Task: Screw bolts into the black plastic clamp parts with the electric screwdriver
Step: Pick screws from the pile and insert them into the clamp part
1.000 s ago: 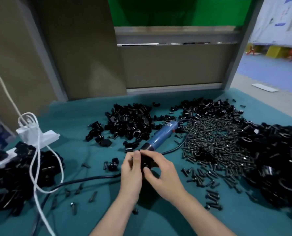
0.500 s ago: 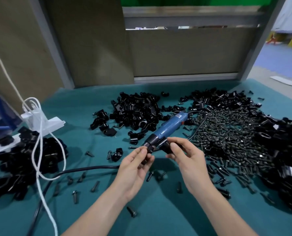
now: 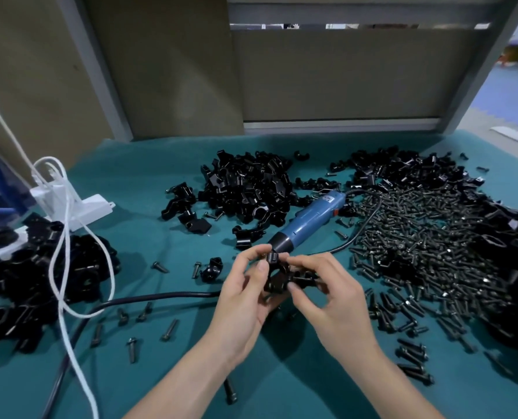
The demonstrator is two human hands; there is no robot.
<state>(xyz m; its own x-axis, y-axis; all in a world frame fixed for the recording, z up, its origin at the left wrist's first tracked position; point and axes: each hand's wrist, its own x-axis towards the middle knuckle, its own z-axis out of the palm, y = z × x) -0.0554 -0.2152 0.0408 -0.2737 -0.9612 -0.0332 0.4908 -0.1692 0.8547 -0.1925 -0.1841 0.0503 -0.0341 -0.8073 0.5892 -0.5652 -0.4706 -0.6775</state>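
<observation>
Over the middle of the worktop point(image 3: 149, 164), the left hand point(image 3: 245, 300) and right hand point(image 3: 330, 303) meet on one black clamp point(image 3: 277, 275). The left hand's thumb and forefinger pinch its left side; the right hand's fingertips pinch its right side. Whether a bolt sits between them I cannot tell. The screwdriver point(image 3: 309, 217) lies just behind, its tip toward the hands. Bolts point(image 3: 417, 237) are heaped toward the right edge, and a clamp pile point(image 3: 248, 186) lies toward the far edge. A white cord point(image 3: 65, 237) trails along the left edge.
</observation>
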